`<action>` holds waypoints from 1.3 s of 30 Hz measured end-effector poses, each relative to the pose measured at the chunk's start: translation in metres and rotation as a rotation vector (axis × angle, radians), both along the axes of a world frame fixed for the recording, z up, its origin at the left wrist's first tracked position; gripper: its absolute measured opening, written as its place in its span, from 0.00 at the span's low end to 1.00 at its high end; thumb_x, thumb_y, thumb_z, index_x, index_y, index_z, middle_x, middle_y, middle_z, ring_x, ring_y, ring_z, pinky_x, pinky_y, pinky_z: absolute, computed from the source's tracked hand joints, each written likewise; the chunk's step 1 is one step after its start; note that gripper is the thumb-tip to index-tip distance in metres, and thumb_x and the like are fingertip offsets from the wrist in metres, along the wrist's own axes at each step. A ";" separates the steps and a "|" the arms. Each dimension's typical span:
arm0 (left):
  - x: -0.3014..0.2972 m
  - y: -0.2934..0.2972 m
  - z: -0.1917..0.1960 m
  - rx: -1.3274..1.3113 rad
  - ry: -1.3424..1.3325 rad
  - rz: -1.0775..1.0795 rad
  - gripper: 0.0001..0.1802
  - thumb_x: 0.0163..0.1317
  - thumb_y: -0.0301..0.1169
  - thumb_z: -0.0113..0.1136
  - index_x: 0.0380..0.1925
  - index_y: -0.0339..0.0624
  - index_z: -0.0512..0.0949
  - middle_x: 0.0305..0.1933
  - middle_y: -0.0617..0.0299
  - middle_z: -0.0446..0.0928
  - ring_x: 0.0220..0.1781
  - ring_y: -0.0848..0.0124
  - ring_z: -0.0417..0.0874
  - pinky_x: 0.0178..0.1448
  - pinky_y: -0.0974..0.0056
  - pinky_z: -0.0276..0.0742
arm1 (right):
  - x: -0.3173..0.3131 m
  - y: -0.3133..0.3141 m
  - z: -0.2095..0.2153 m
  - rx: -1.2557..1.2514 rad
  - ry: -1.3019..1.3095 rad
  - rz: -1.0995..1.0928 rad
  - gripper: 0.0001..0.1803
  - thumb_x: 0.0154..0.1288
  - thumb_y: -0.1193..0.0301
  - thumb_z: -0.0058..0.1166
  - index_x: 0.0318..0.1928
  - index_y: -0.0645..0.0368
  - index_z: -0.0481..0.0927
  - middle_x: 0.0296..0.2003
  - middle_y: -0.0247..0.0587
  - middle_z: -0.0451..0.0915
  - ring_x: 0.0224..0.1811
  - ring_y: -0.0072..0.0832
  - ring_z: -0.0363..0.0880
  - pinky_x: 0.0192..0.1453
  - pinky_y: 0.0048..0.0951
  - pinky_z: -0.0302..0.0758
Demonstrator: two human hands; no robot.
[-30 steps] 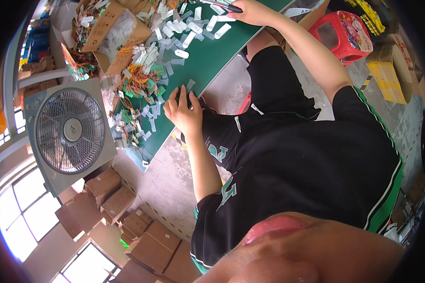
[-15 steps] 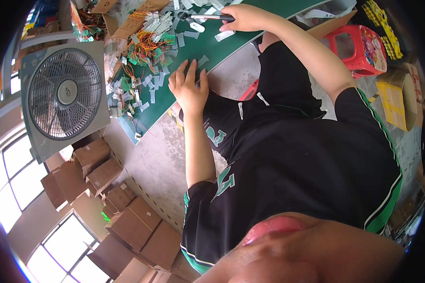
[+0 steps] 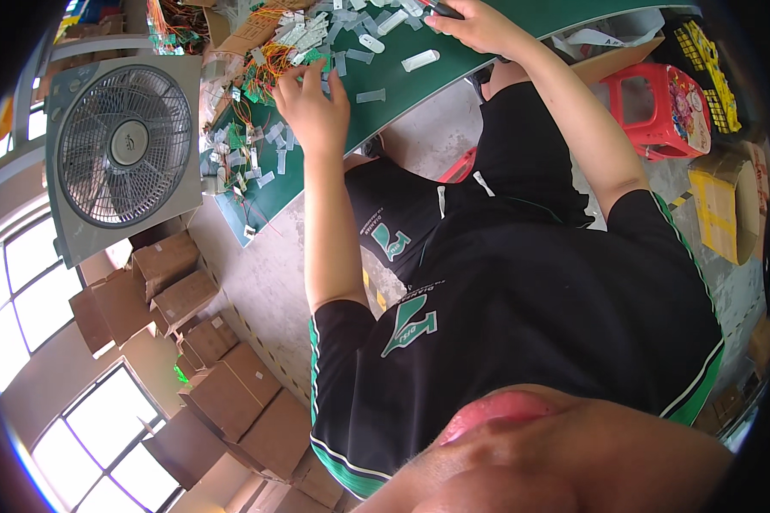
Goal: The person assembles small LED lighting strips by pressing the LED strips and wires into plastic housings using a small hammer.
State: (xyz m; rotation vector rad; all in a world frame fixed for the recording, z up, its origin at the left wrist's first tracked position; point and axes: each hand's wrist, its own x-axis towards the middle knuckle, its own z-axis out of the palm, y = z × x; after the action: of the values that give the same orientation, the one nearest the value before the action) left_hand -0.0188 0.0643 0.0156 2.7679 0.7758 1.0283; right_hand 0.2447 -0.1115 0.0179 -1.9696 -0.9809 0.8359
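Observation:
My left hand (image 3: 312, 111) reaches over the green tabletop (image 3: 389, 128) with fingers bent and apart. Its fingertips are at the edge of a tangle of orange wires (image 3: 269, 64) and small green circuit boards; nothing shows between them. Toward the far edge, my right hand (image 3: 481, 31) is closed around a slim tool with a black handle (image 3: 443, 9). The tool's working end runs up to the picture's rim, and its kind cannot be made out. Near the right hand lie a white oblong casing (image 3: 420, 60) and a smaller white piece (image 3: 370, 43). A clear strip (image 3: 370, 96) lies right of my left hand.
A large box fan (image 3: 127, 145) stands left of the table. Cardboard boxes (image 3: 231, 389) are stacked at lower left. On the right are a red plastic stool (image 3: 659, 107), a yellow-taped carton (image 3: 720, 205) and yellow crates (image 3: 706, 73). Wired boards and clear pieces cover the table's left end.
My left hand has moved away from the table's near edge to the wire tangle. My right hand has shifted right and farther off with the black-handled tool. The whole view has shifted slightly.

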 end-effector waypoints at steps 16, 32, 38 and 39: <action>0.035 0.072 0.006 0.189 0.143 0.288 0.18 0.63 0.46 0.65 0.49 0.51 0.87 0.61 0.52 0.77 0.64 0.44 0.74 0.66 0.38 0.68 | 0.000 -0.007 -0.020 0.355 0.338 -0.041 0.13 0.78 0.60 0.57 0.41 0.56 0.77 0.18 0.18 0.59 0.14 0.09 0.53 0.17 0.21 0.48; 0.004 0.135 0.041 -0.285 -0.478 0.337 0.08 0.64 0.31 0.69 0.36 0.37 0.84 0.34 0.58 0.83 0.34 0.66 0.83 0.39 0.58 0.79 | 0.008 -0.008 -0.029 0.435 0.534 -0.056 0.10 0.78 0.64 0.56 0.45 0.58 0.76 0.19 0.18 0.61 0.14 0.08 0.54 0.17 0.18 0.50; 0.006 0.113 0.117 -0.273 -0.827 0.120 0.11 0.75 0.30 0.58 0.43 0.30 0.71 0.37 0.54 0.78 0.34 0.66 0.84 0.37 0.65 0.82 | 0.004 -0.006 -0.027 0.428 0.499 -0.056 0.11 0.78 0.63 0.56 0.44 0.57 0.76 0.19 0.18 0.61 0.15 0.08 0.54 0.16 0.18 0.50; 0.009 0.108 0.127 -0.271 -0.829 0.120 0.11 0.75 0.30 0.58 0.43 0.30 0.71 0.37 0.54 0.78 0.34 0.66 0.84 0.37 0.65 0.82 | 0.003 -0.006 -0.025 0.415 0.489 -0.074 0.11 0.78 0.63 0.56 0.44 0.57 0.76 0.19 0.18 0.62 0.14 0.08 0.54 0.16 0.19 0.50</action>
State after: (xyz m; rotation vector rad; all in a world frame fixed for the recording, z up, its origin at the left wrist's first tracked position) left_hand -0.0102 0.1728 0.1429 1.8152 0.8443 1.7425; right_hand 0.2474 -0.1173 -0.0069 -1.3525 -0.7150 0.9271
